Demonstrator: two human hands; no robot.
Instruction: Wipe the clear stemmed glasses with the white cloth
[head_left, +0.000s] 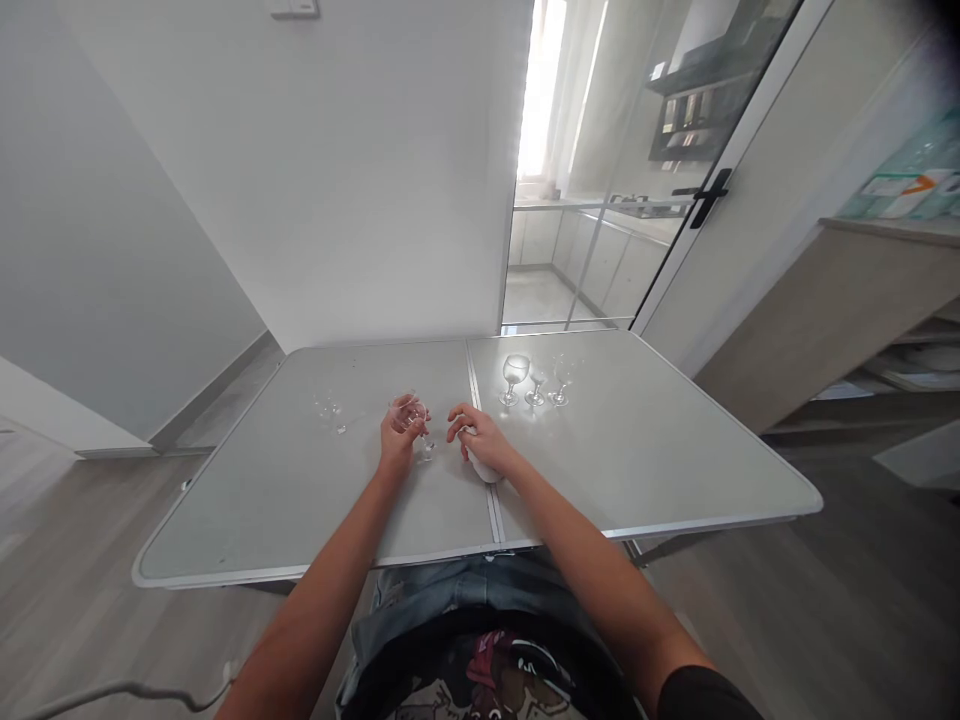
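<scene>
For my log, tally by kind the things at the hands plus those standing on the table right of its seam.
Stemmed glasses: 4 (1 in the left hand, 3 standing on the right)
White item, possibly a cloth, at the right hand: 1
Total: 5

Clear glass (pixel 409 413), pale grey tabletop (pixel 637 440), black sleeve (pixel 705 693)
</scene>
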